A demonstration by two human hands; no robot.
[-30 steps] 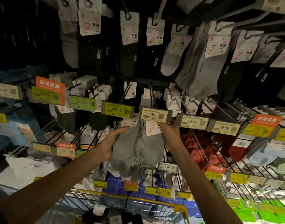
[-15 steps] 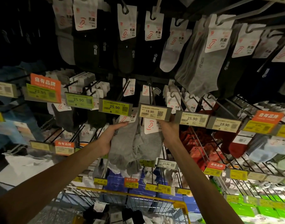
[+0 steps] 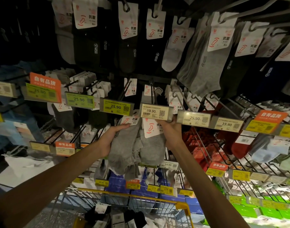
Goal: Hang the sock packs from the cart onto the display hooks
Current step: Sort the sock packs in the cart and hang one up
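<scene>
Two packs of grey socks with white card headers are held up just under the 19.90 price tag (image 3: 155, 112). My left hand (image 3: 110, 139) grips the left grey sock pack (image 3: 122, 150) from its left side. My right hand (image 3: 171, 134) holds the right grey sock pack (image 3: 151, 145) by its card, fingers up against the tag and the display hook (image 3: 155, 94) behind it. Whether the card is on the hook is hidden by the tag. The cart (image 3: 137, 197), with its yellow rim, stands below with dark and white sock packs (image 3: 124, 218) inside.
Rows of hooks full of hanging socks surround the spot: black and grey pairs above (image 3: 205, 66), red packs (image 3: 200, 145) to the right, blue boxes (image 3: 119, 183) below. Price tags line each hook rail. Green packs (image 3: 259, 211) lie at the lower right.
Both hands with the grey sock packs stay under the 19.90 tag and have barely moved; the view has shifted slightly.
</scene>
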